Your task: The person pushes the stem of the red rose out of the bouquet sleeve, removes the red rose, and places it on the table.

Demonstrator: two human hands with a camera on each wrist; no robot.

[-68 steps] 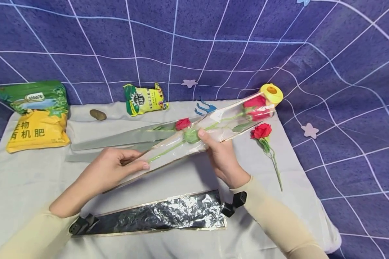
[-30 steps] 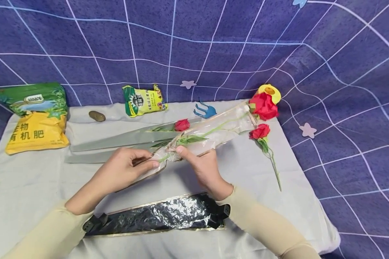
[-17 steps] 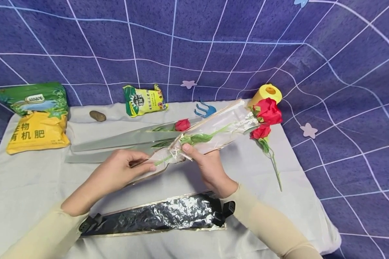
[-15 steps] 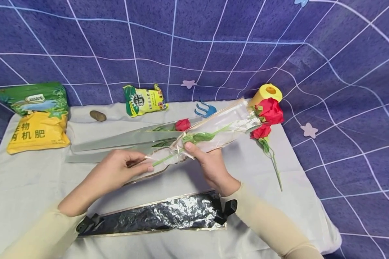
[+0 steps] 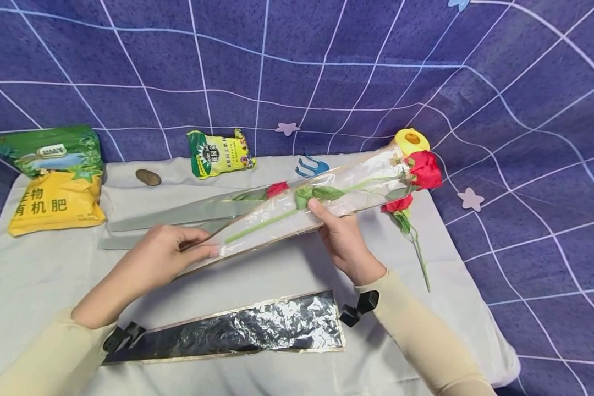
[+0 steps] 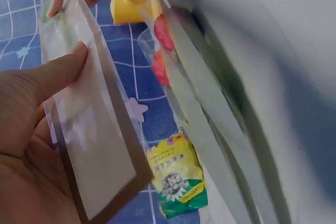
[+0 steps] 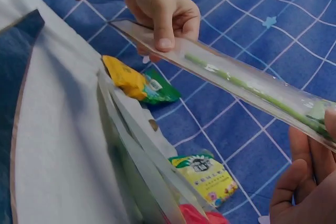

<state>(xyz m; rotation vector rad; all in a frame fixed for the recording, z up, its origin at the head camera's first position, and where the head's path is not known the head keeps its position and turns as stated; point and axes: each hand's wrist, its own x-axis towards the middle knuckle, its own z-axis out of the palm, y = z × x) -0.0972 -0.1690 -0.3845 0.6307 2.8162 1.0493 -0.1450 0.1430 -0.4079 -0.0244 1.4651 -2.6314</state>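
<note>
A clear flower sleeve (image 5: 262,234) with a brownish edge is held slantwise above the table, a green-stemmed rose (image 5: 424,169) inside it. The red bloom sticks out past the wide end; leaves and stem show through the film. My left hand (image 5: 150,267) pinches the narrow end between thumb and fingers, beyond the stem's cut end. Farther up, my right hand (image 5: 344,242) grips the sleeve near the leaves, thumb on top and fingers underneath. In the left wrist view the sleeve's narrow end (image 6: 100,156) lies flat across my left palm.
Two sleeved roses (image 5: 188,212) lie behind the hands. A black-faced sleeve (image 5: 247,327) is in front, a loose rose (image 5: 416,247) at right. Along the back are a fertilizer bag (image 5: 61,198), a stone (image 5: 148,177), a yellow packet (image 5: 223,154), a blue claw-shaped piece (image 5: 313,166) and a yellow watering can (image 5: 410,142).
The bloom was inside the sleeve and now protrudes from its wide end. The sleeve bunched up between my hands, then straightened as my right hand moved up-right and my left drew back left.
</note>
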